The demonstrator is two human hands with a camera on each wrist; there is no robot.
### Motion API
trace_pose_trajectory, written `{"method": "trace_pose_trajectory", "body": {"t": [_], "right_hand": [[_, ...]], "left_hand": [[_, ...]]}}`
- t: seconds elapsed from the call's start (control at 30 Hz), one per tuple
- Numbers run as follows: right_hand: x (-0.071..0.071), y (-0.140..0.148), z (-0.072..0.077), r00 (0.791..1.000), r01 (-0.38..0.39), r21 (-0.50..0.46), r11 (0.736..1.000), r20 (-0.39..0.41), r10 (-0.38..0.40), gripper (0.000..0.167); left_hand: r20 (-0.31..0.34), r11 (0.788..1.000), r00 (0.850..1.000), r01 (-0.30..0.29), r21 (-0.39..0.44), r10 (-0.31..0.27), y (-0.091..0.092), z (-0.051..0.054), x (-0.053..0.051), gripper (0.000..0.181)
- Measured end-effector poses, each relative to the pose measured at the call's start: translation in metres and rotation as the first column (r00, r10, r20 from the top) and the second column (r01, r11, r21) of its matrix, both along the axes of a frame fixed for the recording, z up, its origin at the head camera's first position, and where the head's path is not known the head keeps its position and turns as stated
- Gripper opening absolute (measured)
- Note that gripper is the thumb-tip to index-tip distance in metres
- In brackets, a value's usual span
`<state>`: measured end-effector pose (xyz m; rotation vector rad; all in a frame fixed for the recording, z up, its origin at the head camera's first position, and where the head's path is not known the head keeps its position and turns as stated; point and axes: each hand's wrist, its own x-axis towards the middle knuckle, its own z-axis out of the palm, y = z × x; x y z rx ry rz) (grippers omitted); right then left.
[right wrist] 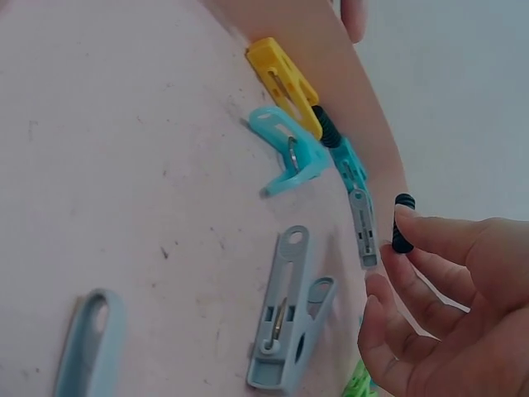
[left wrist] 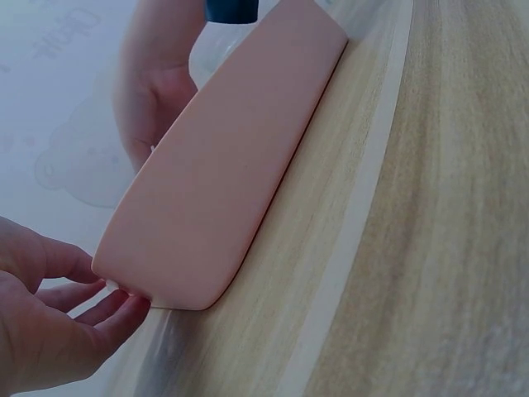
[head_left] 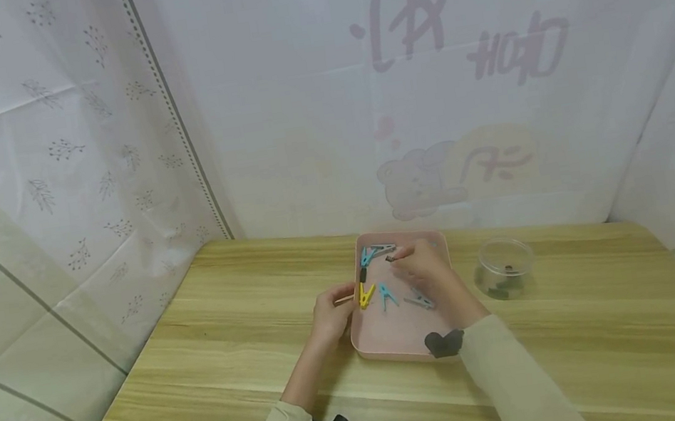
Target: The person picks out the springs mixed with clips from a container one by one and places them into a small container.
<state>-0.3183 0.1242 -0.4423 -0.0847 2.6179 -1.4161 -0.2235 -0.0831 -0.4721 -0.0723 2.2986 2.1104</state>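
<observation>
My left hand (head_left: 331, 316) holds the left side of a pink tray (head_left: 393, 328), thumb and fingers at its rim and wall. Above the far part of the tray, my right hand (head_left: 424, 264) pinches a small black ridged cylinder (right wrist: 403, 223) between thumb and finger. Along the tray's left wall a yellow clothespin (right wrist: 281, 83), another black ridged piece (right wrist: 326, 126), a blue clothespin (right wrist: 350, 165) and a grey clothespin (right wrist: 364, 227) lie in a line, end to end. Nearby sit a loose light-blue clothespin (right wrist: 289, 149) and a larger-looking grey one (right wrist: 281, 322).
Right of the tray stands a clear round tub (head_left: 484, 282) with dark pieces inside. Something bright green (right wrist: 359, 382) shows at the bottom of the right wrist view. The wooden table (head_left: 231, 326) meets printed curtains (head_left: 288, 138) at the back and sides.
</observation>
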Motion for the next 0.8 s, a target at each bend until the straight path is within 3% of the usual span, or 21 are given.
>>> {"method": "trace_pose_trajectory", "body": {"t": [0.33, 0.8], "right_hand": [[-0.001, 0.004, 0.006, 0.999, 0.043, -0.017, 0.999, 0.02, -0.043, 0.024], [0.007, 0.012, 0.014, 0.999, -0.027, 0.018, 0.999, -0.038, 0.027, 0.028]], "left_hand": [[-0.003, 1.0, 1.0, -0.004, 0.003, 0.004, 0.0, 0.001, 0.002, 0.042], [-0.002, 1.0, 1.0, 0.004, 0.008, -0.004, -0.001, 0.001, 0.002, 0.044]]}}
